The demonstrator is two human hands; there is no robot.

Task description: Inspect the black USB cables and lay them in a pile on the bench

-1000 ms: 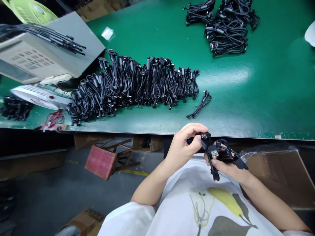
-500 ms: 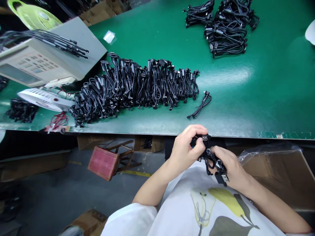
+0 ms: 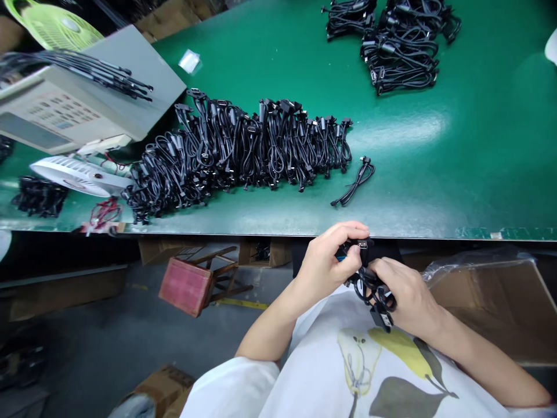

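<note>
Just off the table's front edge, my left hand [image 3: 333, 255] pinches the connector end of a bundled black USB cable [image 3: 369, 284]. My right hand [image 3: 402, 290] is closed around the lower part of that bundle, where a rectangular plug hangs beneath the fingers. Parts of the cable are hidden by both hands, and I cannot tell whether it is one cable or several. A single folded black cable [image 3: 354, 181] lies on the green table in front of my hands. To its left spreads a long row of bundled black cables [image 3: 256, 145].
More cable bundles [image 3: 400, 49] lie at the back of the green table [image 3: 487, 157]. A grey instrument [image 3: 56, 116] and a white fan [image 3: 82, 175] stand at the left. Below are a red stool [image 3: 185, 285] and, at the right, an open cardboard box [image 3: 496, 307] with plastic.
My right hand has shifted slightly left, and the hanging plug has swung left and a little down. My left hand keeps its pinch. The view has tilted a little.
</note>
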